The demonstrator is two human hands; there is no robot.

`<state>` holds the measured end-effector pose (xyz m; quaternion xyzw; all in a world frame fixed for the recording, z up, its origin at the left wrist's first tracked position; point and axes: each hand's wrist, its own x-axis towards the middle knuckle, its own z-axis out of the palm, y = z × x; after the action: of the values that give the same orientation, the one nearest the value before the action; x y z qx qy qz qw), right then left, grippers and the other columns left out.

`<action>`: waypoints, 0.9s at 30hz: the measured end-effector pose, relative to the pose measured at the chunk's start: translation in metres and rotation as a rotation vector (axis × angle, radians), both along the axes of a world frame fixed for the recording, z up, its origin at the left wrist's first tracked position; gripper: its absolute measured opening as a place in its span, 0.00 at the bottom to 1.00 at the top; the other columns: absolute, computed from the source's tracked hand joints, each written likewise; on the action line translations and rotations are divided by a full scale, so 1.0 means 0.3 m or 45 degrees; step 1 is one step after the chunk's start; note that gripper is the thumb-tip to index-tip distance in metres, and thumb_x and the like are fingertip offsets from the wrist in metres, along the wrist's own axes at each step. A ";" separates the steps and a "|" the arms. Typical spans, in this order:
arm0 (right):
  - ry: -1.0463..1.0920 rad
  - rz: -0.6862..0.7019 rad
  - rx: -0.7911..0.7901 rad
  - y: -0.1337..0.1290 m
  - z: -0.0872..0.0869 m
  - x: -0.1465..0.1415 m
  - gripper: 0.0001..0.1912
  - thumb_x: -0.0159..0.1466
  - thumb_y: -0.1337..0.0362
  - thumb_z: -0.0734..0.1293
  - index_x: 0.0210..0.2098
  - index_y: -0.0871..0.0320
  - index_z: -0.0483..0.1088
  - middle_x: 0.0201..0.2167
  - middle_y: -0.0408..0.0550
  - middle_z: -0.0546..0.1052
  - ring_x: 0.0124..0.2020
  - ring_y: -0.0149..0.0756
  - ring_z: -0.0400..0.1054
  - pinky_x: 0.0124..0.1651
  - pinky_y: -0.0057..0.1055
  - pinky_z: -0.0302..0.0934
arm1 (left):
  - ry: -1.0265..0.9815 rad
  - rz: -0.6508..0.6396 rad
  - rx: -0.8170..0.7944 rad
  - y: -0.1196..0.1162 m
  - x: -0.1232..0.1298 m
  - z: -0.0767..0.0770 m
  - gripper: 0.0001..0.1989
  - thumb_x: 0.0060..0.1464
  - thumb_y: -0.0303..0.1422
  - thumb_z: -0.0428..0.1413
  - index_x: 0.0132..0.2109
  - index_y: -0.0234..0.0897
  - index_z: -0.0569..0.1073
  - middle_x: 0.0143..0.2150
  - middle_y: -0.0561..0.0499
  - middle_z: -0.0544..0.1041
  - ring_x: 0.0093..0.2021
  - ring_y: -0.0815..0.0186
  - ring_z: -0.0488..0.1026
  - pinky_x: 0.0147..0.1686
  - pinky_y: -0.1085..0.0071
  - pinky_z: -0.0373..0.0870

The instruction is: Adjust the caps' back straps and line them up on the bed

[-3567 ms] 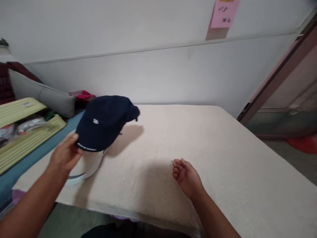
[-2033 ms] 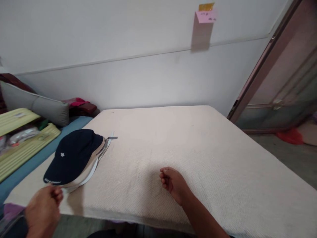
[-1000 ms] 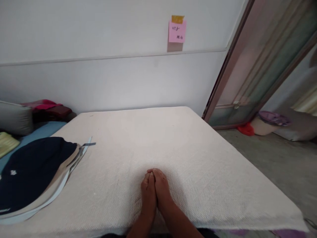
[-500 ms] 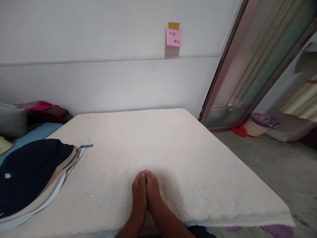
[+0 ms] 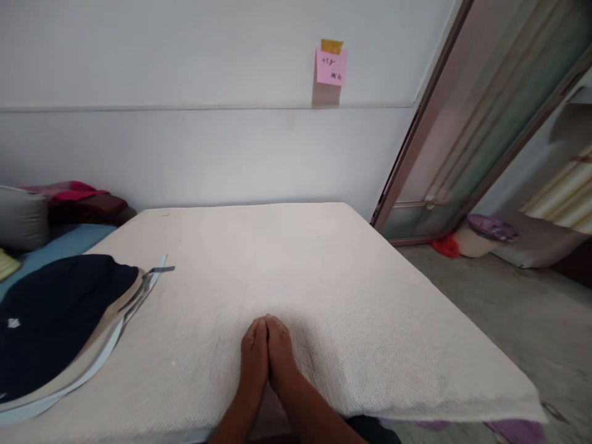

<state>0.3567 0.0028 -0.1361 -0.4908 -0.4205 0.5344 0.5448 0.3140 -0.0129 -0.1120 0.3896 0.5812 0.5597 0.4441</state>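
Note:
My left hand [image 5: 254, 353] and my right hand [image 5: 280, 350] rest side by side near the front edge of a table with a cream woven cover [image 5: 370, 320]. Their inner edges touch, fingertips pointing away from me. The fingers of each hand are pressed together and curl down toward the cloth, so the palms are hidden. Nothing shows in either hand. To the left lies a stack of dark navy hats [image 5: 55, 320] with beige and white rims below, well apart from my hands.
A pink note [image 5: 331, 66] is taped to the white wall. Behind the hats are a grey cushion [image 5: 22, 217] and a red cloth [image 5: 76, 191]. On the floor at right stands a bin [image 5: 478, 237] beside a sliding door [image 5: 444, 135].
The view has shifted and tilted slightly. My hands appear a little further left, still touching each other in the same pose.

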 end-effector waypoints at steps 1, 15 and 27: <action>0.029 -0.006 -0.021 0.001 0.012 0.001 0.14 0.61 0.60 0.54 0.23 0.57 0.61 0.25 0.47 0.67 0.29 0.34 0.61 0.34 0.31 0.60 | 0.009 -0.008 0.016 0.001 -0.007 0.004 0.11 0.50 0.40 0.52 0.26 0.39 0.72 0.29 0.46 0.75 0.35 0.59 0.72 0.38 0.66 0.68; -0.052 0.223 -0.028 0.047 0.091 0.137 0.15 0.60 0.59 0.60 0.43 0.61 0.66 0.22 0.43 0.70 0.23 0.31 0.65 0.26 0.28 0.58 | 0.065 -0.200 0.002 -0.001 -0.097 0.068 0.18 0.56 0.43 0.49 0.46 0.34 0.69 0.17 0.59 0.63 0.17 0.73 0.57 0.16 0.77 0.54; -0.471 0.329 0.092 0.040 0.042 0.148 0.18 0.63 0.56 0.57 0.20 0.57 0.56 0.16 0.40 0.61 0.20 0.28 0.56 0.23 0.26 0.49 | 0.102 -0.343 -0.026 -0.006 -0.051 0.014 0.23 0.58 0.46 0.43 0.22 0.37 0.62 0.15 0.58 0.61 0.15 0.74 0.55 0.15 0.76 0.50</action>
<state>0.4013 0.0150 -0.1235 -0.5027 -0.5915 0.4852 0.4026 0.2988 -0.0147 -0.1078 0.4815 0.5466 0.4730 0.4956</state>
